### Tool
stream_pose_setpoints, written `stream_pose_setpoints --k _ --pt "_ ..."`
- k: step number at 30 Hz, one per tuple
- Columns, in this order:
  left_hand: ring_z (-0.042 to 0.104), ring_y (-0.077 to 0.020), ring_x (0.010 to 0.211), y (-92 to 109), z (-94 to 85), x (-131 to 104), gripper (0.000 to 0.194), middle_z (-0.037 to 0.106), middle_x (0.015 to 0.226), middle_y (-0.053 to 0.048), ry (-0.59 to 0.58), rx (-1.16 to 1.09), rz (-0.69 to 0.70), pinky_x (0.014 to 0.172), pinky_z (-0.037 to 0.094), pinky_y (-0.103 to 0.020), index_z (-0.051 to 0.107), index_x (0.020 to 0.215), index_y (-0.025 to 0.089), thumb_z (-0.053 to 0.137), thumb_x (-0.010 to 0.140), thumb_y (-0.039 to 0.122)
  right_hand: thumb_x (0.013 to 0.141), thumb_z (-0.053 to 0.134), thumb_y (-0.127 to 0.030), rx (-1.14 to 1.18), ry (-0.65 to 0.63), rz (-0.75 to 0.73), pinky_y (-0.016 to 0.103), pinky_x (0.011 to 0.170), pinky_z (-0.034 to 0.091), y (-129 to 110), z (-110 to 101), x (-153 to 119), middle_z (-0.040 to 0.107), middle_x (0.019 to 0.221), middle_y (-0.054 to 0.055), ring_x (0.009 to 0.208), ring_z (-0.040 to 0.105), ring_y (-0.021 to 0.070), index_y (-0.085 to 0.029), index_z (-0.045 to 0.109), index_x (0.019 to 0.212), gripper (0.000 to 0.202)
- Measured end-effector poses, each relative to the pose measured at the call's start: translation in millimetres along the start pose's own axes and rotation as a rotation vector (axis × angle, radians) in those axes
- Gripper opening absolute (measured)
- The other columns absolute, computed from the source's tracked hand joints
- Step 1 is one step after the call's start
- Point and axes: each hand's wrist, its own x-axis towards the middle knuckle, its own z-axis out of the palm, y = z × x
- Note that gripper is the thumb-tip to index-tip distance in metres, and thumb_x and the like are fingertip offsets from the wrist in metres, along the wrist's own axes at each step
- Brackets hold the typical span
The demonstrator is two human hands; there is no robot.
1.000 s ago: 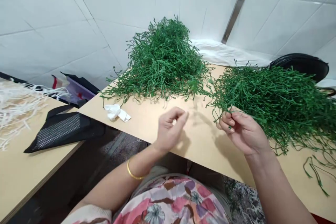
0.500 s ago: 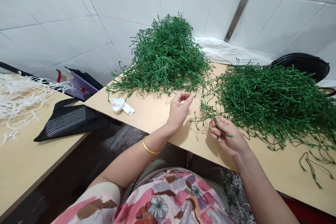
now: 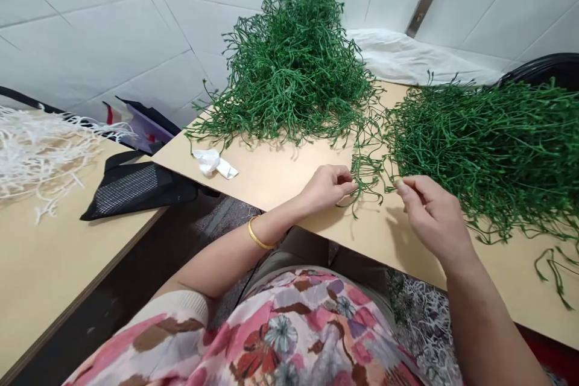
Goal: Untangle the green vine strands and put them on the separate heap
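Thin green plastic stems with small budded tips lie in a tall pile (image 3: 294,72) at the back and a wide pile (image 3: 493,145) on the right. Between the piles, a small loose clump of green stems (image 3: 368,172) rests on the table. My left hand (image 3: 328,188) is closed in a pinch on stems at the left edge of that clump. On its other side, my right hand (image 3: 432,211) has thumb and forefinger pressed together beside the stem tips. What that pinch holds, if anything, is too small to make out.
A crumpled white tissue (image 3: 215,164) lies left of my left hand. White stems (image 3: 40,151) and a black mesh pouch (image 3: 131,187) are on the left table (image 3: 58,277). A few loose green stems (image 3: 556,274) lie near the right edge. White cloth (image 3: 416,57) runs along the wall.
My left hand has moved right and down onto the small clump. My right hand has let go of the clump and shifted right, now pinching near its tips. The view has tilted downward.
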Motion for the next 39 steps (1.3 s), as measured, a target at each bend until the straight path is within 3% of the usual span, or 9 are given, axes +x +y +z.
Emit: stream_pose_setpoints --k 3,7,16,22,26,31,35,37,39 --pt "0.041 -0.0080 0.053 2.3 2.0 0.7 0.019 0.051 0.057 0.002 -0.018 0.074 0.007 0.050 0.030 -0.021 0.060 0.070 0.013 0.053 0.071 0.031 0.082 0.048 -0.040 0.131 -0.145 -0.028 0.024 0.059 0.039 0.4 15.6 8.2 0.063 0.084 0.005 0.071 0.055 0.0147 -0.017 0.061 0.089 0.027" --pt "0.038 -0.0070 0.051 5.9 0.5 3.0 0.019 0.047 0.053 0.003 -0.077 0.019 0.001 0.049 0.028 -0.021 0.055 0.061 0.013 0.051 0.073 0.028 0.083 0.047 -0.034 0.194 -0.310 -0.003 0.025 0.055 0.037 4.5 32.0 14.8 0.058 0.064 0.001 0.061 0.052 0.0131 -0.018 0.062 0.076 0.023" --pt "0.030 -0.0036 0.038 30.5 -15.6 36.1 0.036 0.041 0.045 0.003 -0.048 -0.481 -0.257 0.040 0.019 -0.021 0.050 0.053 0.013 0.049 0.079 0.037 0.081 0.049 -0.017 0.304 0.048 -0.360 0.031 0.077 0.042 2.7 26.9 54.8 0.063 0.085 0.004 0.083 0.056 0.0167 -0.019 0.062 0.086 0.014" --pt "0.034 -0.0033 0.040 28.9 -23.1 60.6 0.026 0.043 0.050 0.003 0.145 -0.578 -0.313 0.039 0.020 -0.019 0.044 0.055 0.015 0.059 0.072 0.027 0.079 0.050 -0.018 0.438 0.032 -0.216 0.031 0.077 0.043 11.3 38.6 66.3 0.061 0.089 0.004 0.084 0.056 0.0159 -0.020 0.061 0.095 0.019" --pt "0.038 -0.0043 0.044 21.0 -36.5 67.0 0.025 0.047 0.053 0.001 0.322 -0.499 -0.256 0.040 0.022 -0.018 0.047 0.053 0.014 0.057 0.073 0.026 0.078 0.054 -0.022 0.621 0.082 -0.072 0.031 0.076 0.044 22.3 42.4 65.3 0.063 0.089 0.003 0.082 0.057 0.0154 -0.021 0.063 0.093 0.018" --pt "0.043 -0.0071 0.049 20.0 -42.4 60.1 0.036 0.053 0.055 -0.003 0.198 -0.395 -0.232 0.045 0.029 -0.021 0.055 0.053 0.012 0.052 0.076 0.040 0.073 0.060 -0.023 0.815 0.157 -0.001 0.033 0.081 0.046 29.5 45.2 66.8 0.066 0.088 0.002 0.085 0.060 0.0163 -0.022 0.065 0.087 0.015" --pt "0.040 -0.0065 0.054 45.4 -35.1 31.5 0.028 0.046 0.053 0.002 0.518 -0.236 0.147 0.053 0.032 -0.021 0.052 0.054 0.014 0.054 0.076 0.031 0.072 0.061 -0.023 0.804 0.166 0.039 0.032 0.079 0.046 29.0 48.0 68.1 0.065 0.084 0.002 0.082 0.060 0.0153 -0.021 0.064 0.086 0.014" --pt "0.042 -0.0068 0.054 57.7 -25.9 13.9 0.029 0.047 0.054 0.001 0.386 -0.288 0.167 0.053 0.033 -0.022 0.052 0.055 0.014 0.052 0.078 0.031 0.072 0.061 -0.023 0.797 0.172 0.053 0.032 0.077 0.047 27.8 48.8 68.1 0.063 0.083 0.002 0.080 0.059 0.0148 -0.020 0.063 0.087 0.015" --pt "0.043 -0.0063 0.051 62.0 -13.5 0.9 0.027 0.046 0.053 0.002 0.088 -0.383 0.098 0.050 0.033 -0.021 0.050 0.056 0.014 0.052 0.077 0.031 0.074 0.059 -0.024 0.753 0.164 0.030 0.031 0.074 0.046 25.8 48.7 66.8 0.062 0.083 0.002 0.079 0.058 0.0147 -0.020 0.061 0.090 0.017"
